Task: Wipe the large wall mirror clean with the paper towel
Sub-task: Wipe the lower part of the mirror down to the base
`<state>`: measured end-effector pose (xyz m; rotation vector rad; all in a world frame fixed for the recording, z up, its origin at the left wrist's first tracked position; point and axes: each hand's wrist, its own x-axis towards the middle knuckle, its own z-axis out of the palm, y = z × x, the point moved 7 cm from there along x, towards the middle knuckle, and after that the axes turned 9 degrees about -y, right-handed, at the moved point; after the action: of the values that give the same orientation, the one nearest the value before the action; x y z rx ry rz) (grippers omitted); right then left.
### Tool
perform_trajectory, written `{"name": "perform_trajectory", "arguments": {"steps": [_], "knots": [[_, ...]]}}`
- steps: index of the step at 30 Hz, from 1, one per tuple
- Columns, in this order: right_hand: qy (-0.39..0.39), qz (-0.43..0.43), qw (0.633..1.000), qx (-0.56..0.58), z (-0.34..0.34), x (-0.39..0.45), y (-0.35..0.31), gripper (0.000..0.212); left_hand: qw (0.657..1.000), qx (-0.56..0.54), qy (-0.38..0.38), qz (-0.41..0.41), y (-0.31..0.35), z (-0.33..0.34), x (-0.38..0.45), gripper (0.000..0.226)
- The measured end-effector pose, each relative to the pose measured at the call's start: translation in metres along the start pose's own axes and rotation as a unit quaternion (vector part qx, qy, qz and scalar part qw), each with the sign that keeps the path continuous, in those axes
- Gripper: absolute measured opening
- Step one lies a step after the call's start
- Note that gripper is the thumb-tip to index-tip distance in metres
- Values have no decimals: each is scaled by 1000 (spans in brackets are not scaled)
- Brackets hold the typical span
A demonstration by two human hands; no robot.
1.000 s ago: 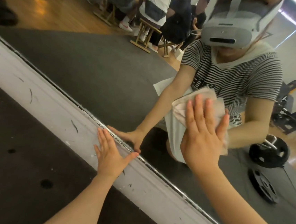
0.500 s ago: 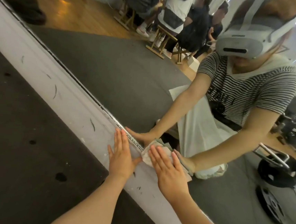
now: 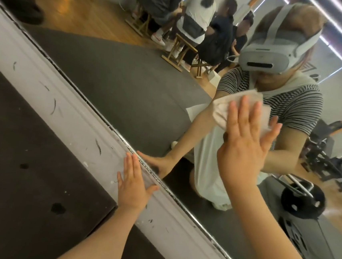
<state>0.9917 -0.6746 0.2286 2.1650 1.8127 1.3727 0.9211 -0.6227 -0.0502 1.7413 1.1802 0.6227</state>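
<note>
Right hand [image 3: 245, 149] has lifted the paper towel [image 3: 222, 111] up the mirror [image 3: 128, 87].

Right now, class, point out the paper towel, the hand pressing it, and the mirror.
paper towel [image 3: 222, 111], head view, bare left part.
right hand [image 3: 245, 149], head view, back of the hand.
mirror [image 3: 128, 87], head view, bare glass.

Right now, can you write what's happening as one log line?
step: wiping | right hand: flat, pressing paper towel on mirror | left hand: flat on white baseboard
</note>
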Motion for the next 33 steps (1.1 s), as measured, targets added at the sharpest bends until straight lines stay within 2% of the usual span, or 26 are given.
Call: {"name": "perform_trajectory", "arguments": {"steps": [6, 8, 10, 12, 13, 15, 19, 23, 27, 31, 33], "knots": [[15, 24, 999, 19, 12, -10, -19, 73, 999, 35, -31, -4, -4, -6, -1, 109], [-2, 9, 1000, 26, 26, -20, -35, 74, 999, 27, -40, -3, -4, -6, -2, 109], [-54, -41, 997, 32, 52, -40, -58, 72, 999, 22, -43, -7, -3, -5, -3, 111], [-138, -142, 980, 16, 85, -70, -93, 68, 998, 29, -48, -19, -3, -4, -2, 112], [-187, -186, 964, 0, 100, -85, -108, 70, 998, 36, -52, -23, -3, -4, -2, 112], [-250, -215, 943, -44, 123, -106, -126, 81, 996, 56, -62, -27, -3, -4, -2, 109], [-301, -208, 928, -71, 135, -115, -137, 78, 994, 60, -87, -28, -3, -6, -1, 105], [-299, -205, 930, -54, 136, -116, -135, 77, 993, 79, -90, -24, -3, -11, -4, 102], [-283, -169, 944, 28, 139, -119, -140, 82, 990, 114, -81, -22, -2, -18, -4, 96], [-259, -120, 957, 53, 135, -120, -144, 83, 982, 168, -86, -9, -4, -26, -3, 87], [-274, -101, 954, 64, 136, -123, -148, 88, 975, 203, -94, 0, -3, -33, -1, 84]]}}
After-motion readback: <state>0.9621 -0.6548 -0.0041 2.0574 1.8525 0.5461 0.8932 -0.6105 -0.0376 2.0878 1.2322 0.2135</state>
